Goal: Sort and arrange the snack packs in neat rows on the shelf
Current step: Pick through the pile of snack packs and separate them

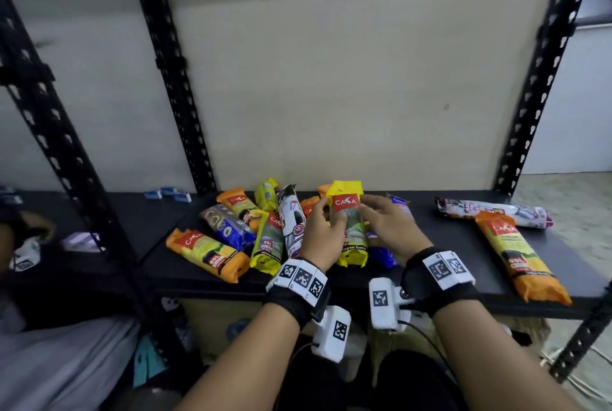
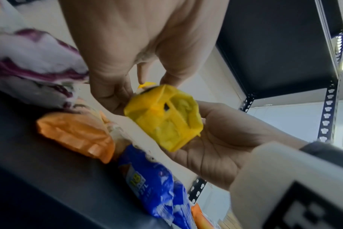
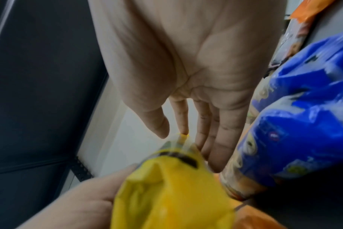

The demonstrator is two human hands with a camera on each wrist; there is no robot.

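Here, both hands hold one long yellow plastic snack pack (image 1: 347, 225) above the black shelf (image 1: 430, 238).
Left hand (image 1: 323, 231) fingers grasp its side; right hand (image 1: 392, 228) fingers lie nearly straight against it (other packs beneath).

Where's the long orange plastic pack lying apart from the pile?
In the head view, the long orange plastic pack lies flat at the right end of the black shelf, just below the white-and-purple pack.

"CASA" on yellow pack (image 1: 347, 223); "60L" on orange pack (image 1: 208, 253).
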